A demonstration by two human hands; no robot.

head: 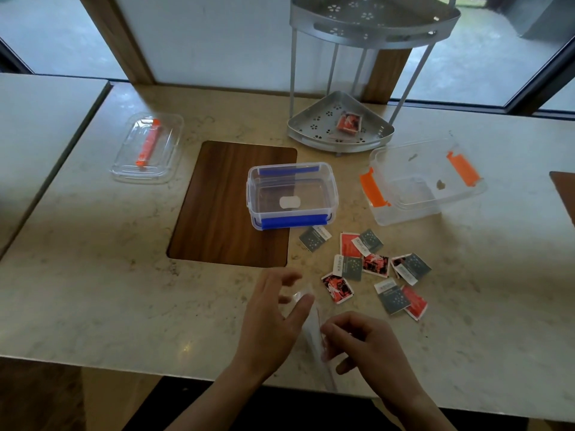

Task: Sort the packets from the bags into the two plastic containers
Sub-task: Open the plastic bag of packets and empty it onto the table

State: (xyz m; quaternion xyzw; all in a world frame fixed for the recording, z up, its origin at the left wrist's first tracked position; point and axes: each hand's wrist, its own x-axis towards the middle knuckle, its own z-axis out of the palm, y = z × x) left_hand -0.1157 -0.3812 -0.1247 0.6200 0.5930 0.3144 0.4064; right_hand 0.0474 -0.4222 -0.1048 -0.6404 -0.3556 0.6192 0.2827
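Both hands (pixel 314 331) pinch a clear bag (pixel 314 334) near scattered packets (pixel 373 269) (print unreadable).

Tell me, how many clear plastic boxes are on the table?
2: the blue-latched box sits on the wooden inset's right edge; the orange-latched box sits right of it. A loose lid lies far left.

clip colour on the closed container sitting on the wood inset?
Blue, on both long sides of the closed container. The head view, the only one, shows it clearly.
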